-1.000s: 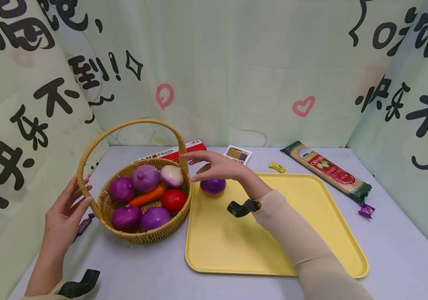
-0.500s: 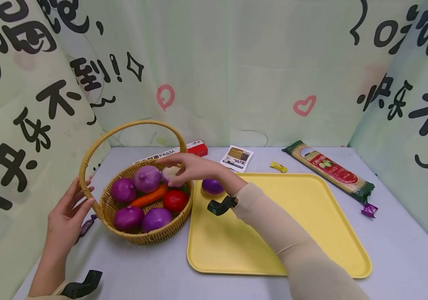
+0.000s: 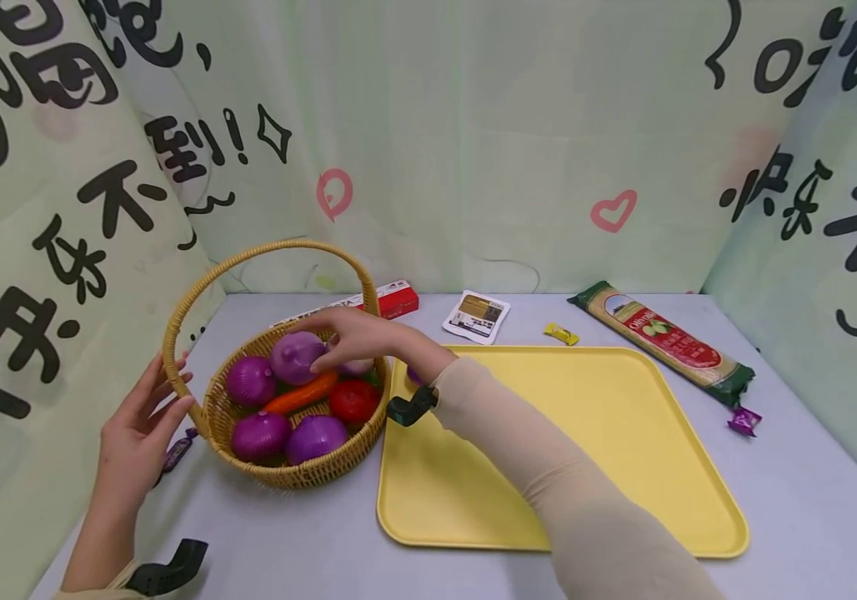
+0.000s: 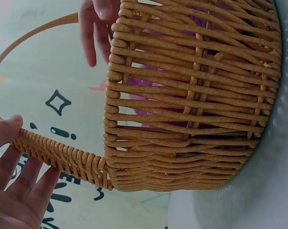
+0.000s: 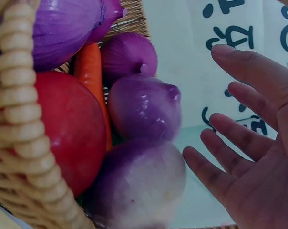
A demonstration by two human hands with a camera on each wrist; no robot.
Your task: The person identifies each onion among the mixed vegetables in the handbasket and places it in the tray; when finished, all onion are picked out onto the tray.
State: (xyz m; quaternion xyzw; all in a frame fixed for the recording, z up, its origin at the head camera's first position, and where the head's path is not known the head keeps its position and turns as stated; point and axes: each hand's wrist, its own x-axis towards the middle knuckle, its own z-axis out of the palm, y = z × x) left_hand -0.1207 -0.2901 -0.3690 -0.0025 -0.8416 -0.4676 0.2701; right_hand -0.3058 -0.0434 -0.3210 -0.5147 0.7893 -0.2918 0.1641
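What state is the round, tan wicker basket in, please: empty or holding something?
Holding something: the head view shows round purple onions, a slender orange carrot and a round red tomato inside the basket.

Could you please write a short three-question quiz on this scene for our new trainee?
1. What does the left hand hold?
2. In the head view, which lies just beyond the far edge of the yellow tray: A, the tomato; B, the yellow candy; C, the carrot?
3. True or false: the right hand is gripping a carrot.
Key: 1, the handle of the basket; 2, B; 3, false, it holds nothing.
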